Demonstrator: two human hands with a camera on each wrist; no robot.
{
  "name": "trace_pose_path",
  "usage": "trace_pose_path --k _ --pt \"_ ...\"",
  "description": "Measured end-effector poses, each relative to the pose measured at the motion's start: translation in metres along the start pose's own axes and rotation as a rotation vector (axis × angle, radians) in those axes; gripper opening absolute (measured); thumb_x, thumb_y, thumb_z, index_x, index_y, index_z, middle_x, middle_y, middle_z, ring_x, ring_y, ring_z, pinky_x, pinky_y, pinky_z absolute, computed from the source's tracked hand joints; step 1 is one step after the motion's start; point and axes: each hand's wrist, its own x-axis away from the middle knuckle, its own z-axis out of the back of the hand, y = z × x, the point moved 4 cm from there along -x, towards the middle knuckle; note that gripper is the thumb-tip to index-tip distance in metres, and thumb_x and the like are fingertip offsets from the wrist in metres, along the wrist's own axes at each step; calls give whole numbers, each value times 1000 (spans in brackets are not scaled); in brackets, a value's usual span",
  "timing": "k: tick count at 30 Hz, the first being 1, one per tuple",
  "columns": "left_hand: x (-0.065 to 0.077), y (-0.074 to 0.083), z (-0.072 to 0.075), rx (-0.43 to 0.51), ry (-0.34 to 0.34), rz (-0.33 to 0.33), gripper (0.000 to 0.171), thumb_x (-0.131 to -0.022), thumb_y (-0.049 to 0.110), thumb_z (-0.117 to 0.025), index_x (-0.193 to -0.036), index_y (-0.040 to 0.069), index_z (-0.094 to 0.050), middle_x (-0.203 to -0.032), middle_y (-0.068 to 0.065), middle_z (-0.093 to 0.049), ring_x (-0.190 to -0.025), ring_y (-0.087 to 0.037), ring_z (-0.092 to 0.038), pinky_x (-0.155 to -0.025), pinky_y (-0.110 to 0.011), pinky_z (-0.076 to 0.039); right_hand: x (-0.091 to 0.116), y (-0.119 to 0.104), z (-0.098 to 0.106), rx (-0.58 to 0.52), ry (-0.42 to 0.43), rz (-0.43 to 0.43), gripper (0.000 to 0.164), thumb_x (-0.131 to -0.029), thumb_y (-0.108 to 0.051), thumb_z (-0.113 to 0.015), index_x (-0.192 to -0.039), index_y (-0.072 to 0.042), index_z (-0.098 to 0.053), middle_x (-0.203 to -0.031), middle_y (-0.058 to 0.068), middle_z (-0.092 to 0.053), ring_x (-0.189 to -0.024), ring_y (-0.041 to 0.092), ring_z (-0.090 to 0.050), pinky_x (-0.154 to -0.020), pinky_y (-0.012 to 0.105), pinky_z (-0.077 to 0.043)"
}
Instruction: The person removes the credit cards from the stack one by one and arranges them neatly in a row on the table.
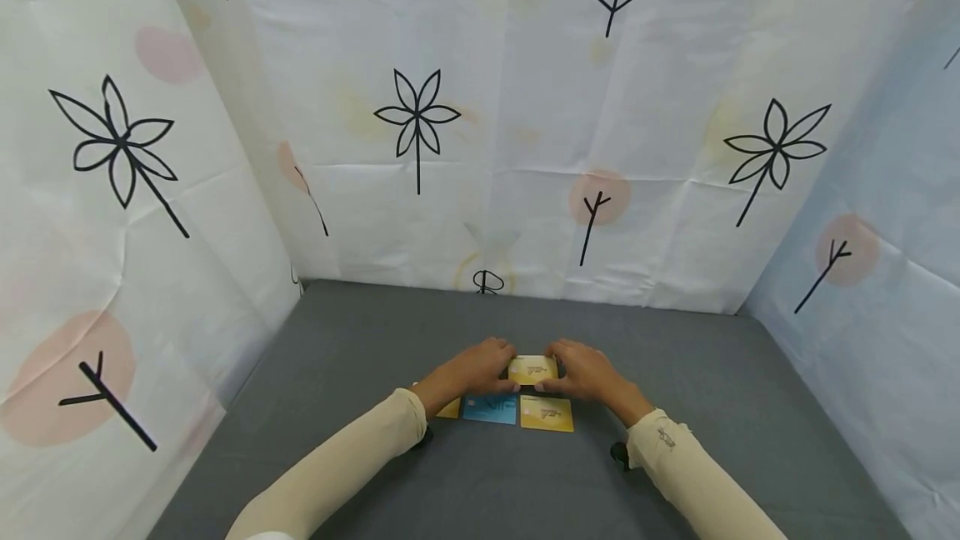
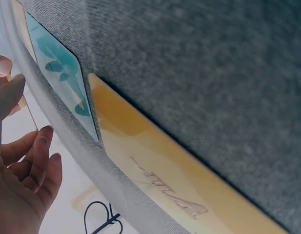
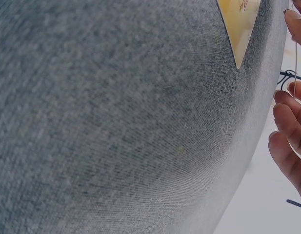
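Observation:
A yellow card (image 1: 533, 369) is held up between the two hands, its printed face toward the head camera. My left hand (image 1: 474, 367) pinches its left edge between thumb and fingers. At the opposite edge, my right hand (image 1: 588, 372) pinches it likewise. Both wrist views show the held card nearly edge-on, as a thin line. Just in front of the hands, a blue card (image 1: 491, 408) and another yellow card (image 1: 547, 413) lie side by side on the grey cloth. Farther left lies a third card (image 1: 450, 409), yellow and partly hidden by my left wrist.
A dark grey cloth (image 1: 480, 490) covers the table. White patterned sheets (image 1: 510, 132) hang behind it and at both sides. Dark wrist devices show below the sleeves, one of them at the right wrist (image 1: 620, 456).

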Motion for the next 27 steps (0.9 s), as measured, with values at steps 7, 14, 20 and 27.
trace_pose_path --k 7,14,20,27 --pt "0 4 1 -18 -15 -4 53 -95 51 -65 -132 12 -58 -121 -3 -62 -108 -16 -58 -86 -31 -49 3 2 1 -1 7 10 48 -82 -51 -79 -112 -15 -67 -92 -5 -61 -77 7 -52 -66 31 -44" --pt "-2 9 2 -19 -40 0 56 -93 49 -69 -133 12 -58 -124 -3 -61 -113 -16 -58 -91 -31 -50 9 5 2 6 21 25 50 -82 -54 -79 -111 -14 -68 -94 -5 -62 -80 9 -56 -67 34 -46" --pt "-4 11 1 -23 -36 0 55 -93 48 -69 -134 13 -58 -126 -3 -61 -113 -16 -57 -92 -31 -50 12 6 5 5 24 41 52 -82 -55 -78 -111 -14 -67 -94 -5 -62 -78 9 -55 -66 32 -45" --pt "-2 17 3 -26 -23 -6 55 -92 49 -70 -132 13 -58 -124 -3 -62 -112 -16 -58 -89 -30 -50 14 8 6 1 14 36 49 -81 -53 -79 -110 -14 -67 -93 -5 -61 -79 9 -56 -66 32 -45"
